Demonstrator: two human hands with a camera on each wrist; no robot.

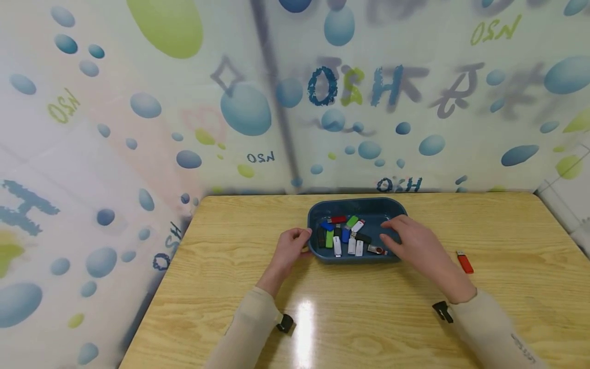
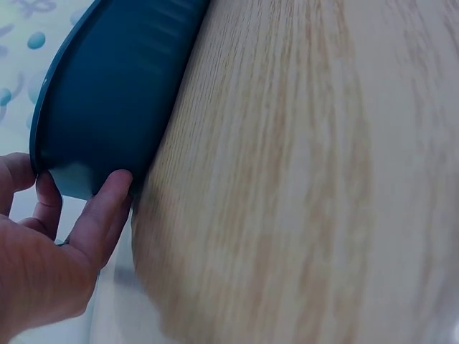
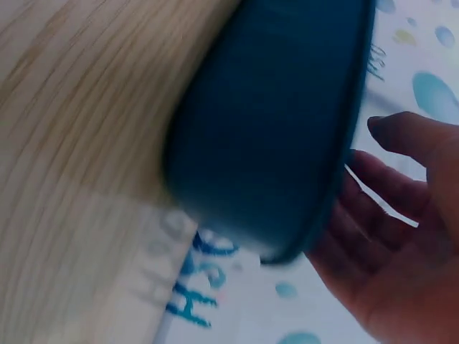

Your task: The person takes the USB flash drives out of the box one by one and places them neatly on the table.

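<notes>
A dark blue plastic bin (image 1: 359,260) stands near the back of the table, with several USB flash drives (image 1: 338,246) in red, green, blue, white and black in its left and middle part. My left hand (image 1: 290,248) grips the bin's left end, thumb at the rim and fingers along the outer wall; the left wrist view shows this hand (image 2: 57,244) against the end wall. Over the bin's right end is my right hand (image 1: 417,241), thumb and fingers apart with nothing between them. The nearest drive to it has a silver swivel cover (image 1: 377,249).
A red USB flash drive (image 1: 465,262) lies on the wooden table (image 1: 369,318) to the right of the bin. Behind the table's back edge rises a wall covering (image 1: 193,128) printed with blue and green drops.
</notes>
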